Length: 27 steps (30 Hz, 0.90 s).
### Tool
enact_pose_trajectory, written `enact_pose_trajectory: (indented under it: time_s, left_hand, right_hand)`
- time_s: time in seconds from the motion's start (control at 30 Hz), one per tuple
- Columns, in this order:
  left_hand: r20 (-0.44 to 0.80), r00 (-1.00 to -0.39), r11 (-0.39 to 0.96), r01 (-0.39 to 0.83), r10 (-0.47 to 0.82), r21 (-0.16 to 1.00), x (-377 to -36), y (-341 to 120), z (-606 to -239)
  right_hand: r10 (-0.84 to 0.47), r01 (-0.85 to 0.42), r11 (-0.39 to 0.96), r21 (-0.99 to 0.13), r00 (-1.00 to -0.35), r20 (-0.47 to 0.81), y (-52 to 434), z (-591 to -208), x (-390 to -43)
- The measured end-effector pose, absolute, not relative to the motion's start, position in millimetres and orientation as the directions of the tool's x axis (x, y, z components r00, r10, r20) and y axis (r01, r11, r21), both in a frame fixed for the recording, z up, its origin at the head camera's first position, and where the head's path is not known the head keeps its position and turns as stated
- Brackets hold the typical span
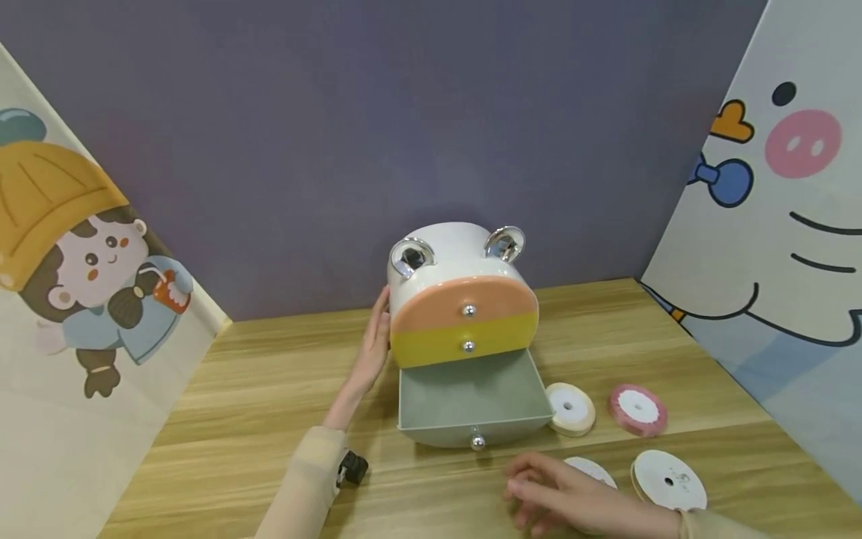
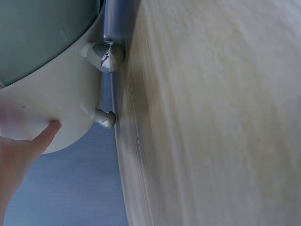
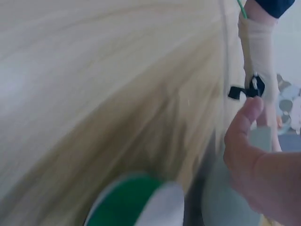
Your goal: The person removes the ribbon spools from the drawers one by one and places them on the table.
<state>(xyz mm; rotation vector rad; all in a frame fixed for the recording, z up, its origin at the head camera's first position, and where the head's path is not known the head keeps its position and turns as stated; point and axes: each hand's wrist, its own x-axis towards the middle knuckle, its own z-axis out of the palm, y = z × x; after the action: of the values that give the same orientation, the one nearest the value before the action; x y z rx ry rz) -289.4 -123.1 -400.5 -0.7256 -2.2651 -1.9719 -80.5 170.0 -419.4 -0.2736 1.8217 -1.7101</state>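
Note:
A white animal-shaped drawer cabinet (image 1: 451, 262) stands on the wooden table (image 1: 269, 389). It has an orange top drawer (image 1: 465, 299), a yellow middle drawer (image 1: 465, 340) and a grey-green bottom drawer (image 1: 471, 404) that is pulled out with nothing in it. My left hand (image 1: 373, 344) lies flat against the cabinet's left side, fingers straight. In the left wrist view its fingertip (image 2: 49, 129) touches the white body beside two silver knobs (image 2: 107, 55). My right hand (image 1: 539, 494) hovers low at the front, fingers relaxed, partly covering a white ribbon spool (image 1: 595, 470). It holds nothing.
Right of the open drawer lie a cream spool (image 1: 571, 408), a pink spool (image 1: 638, 409) and a larger white spool (image 1: 670, 479). The blurred right wrist view shows a green-and-white spool (image 3: 136, 202). Cartoon panels wall in both sides, with a purple wall behind.

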Motion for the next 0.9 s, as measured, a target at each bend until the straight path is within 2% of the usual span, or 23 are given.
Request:
enact_pose_trajectory:
  time_s: [0.17,0.33,0.6,0.9]
  left_hand:
    - [0.330,-0.891,0.073,0.369,0.310,0.927,-290,-123,-404]
    - [0.333,-0.889,0.062,0.369,0.314,0.927,-290,-123,-404]
    - [0.325,-0.891,0.057,0.360,0.316,0.931,-290,-123,-403]
    - [0.345,-0.886,0.068,0.382,0.309,0.922,-296,-124,-408]
  right_hand:
    - [-0.500,0.414,0.063,-0.908,-0.774,-0.388,146,-429,-89]
    - [-0.501,0.512,-0.036,-0.858,-0.752,-0.428,133,-434,-101]
    - [-0.527,0.541,-0.099,-0.835,-0.740,-0.418,122,-431,-114]
    - [-0.471,0.518,-0.139,-0.844,-0.785,-0.404,116,-432,-119]
